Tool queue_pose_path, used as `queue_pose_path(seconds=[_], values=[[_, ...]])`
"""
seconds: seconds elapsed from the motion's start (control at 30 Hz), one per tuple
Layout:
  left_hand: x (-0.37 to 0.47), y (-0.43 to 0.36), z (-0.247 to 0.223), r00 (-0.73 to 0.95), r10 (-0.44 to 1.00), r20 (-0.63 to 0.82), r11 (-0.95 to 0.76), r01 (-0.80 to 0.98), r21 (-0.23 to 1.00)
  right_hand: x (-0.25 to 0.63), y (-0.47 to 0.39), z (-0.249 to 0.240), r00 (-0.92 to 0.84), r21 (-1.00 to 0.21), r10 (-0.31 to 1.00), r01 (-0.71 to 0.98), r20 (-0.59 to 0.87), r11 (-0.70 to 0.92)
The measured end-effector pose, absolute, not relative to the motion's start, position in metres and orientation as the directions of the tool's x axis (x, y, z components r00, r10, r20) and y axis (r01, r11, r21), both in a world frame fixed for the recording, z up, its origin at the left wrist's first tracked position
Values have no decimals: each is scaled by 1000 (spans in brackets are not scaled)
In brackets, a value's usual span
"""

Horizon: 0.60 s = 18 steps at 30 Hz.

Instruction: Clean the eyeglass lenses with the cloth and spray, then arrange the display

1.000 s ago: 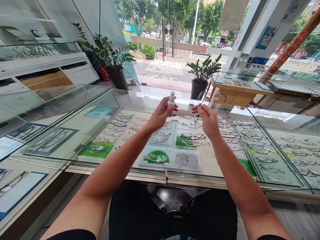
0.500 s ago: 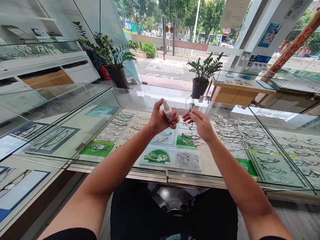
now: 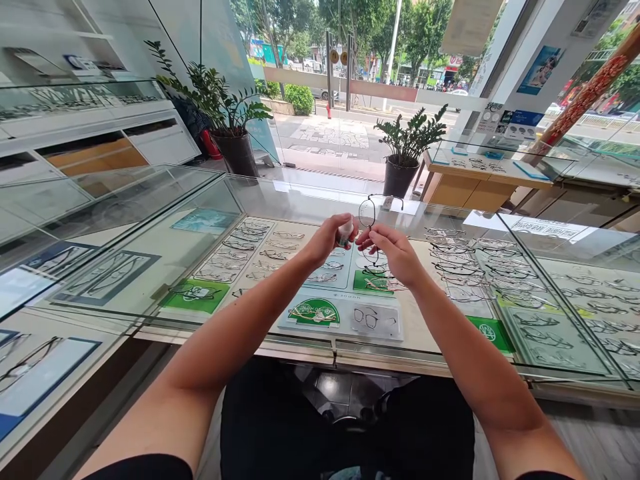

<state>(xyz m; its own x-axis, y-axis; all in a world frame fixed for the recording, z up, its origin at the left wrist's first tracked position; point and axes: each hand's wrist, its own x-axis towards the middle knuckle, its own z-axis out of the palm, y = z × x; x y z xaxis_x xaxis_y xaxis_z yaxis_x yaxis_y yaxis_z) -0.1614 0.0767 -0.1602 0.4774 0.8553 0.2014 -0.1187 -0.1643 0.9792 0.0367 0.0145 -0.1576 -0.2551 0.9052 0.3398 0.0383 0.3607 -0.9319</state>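
Wrapped in the fingers of my left hand [image 3: 324, 243] is a small white spray bottle [image 3: 345, 233], its top under my thumb. Close beside it, my right hand [image 3: 399, 253] pinches a pair of thin dark-framed eyeglasses [image 3: 367, 212] near the bridge. The glasses are turned on edge, with one round lens above my fingertips, next to the bottle's top. A temple arm sticks out to the right. The other lens is lower and partly hidden by my fingers. Both hands are above the glass display counter [image 3: 300, 194].
Rows of eyeglasses [image 3: 457, 257] lie under the counter glass, with a green display card [image 3: 314, 312] near its front edge. Beyond stand two potted plants [image 3: 235, 150] before a glass door. A side display table [image 3: 465, 187] is at the right.
My left hand has tilted the spray bottle forward and moved it slightly right, its thumb now over the top. My right hand has brought the eyeglasses left, nearer the bottle.
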Motion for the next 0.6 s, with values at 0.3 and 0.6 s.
queue_pose_path(seconds=[0.3,0.6], values=[[-164,78,-162,583,796,166,-226,32,974,45,21,-152,-158,-945,932,-10,326,328],[-159,74,-167,583,785,207,-290,53,955,45,22,-153,-143,-948,938,-58,317,312]])
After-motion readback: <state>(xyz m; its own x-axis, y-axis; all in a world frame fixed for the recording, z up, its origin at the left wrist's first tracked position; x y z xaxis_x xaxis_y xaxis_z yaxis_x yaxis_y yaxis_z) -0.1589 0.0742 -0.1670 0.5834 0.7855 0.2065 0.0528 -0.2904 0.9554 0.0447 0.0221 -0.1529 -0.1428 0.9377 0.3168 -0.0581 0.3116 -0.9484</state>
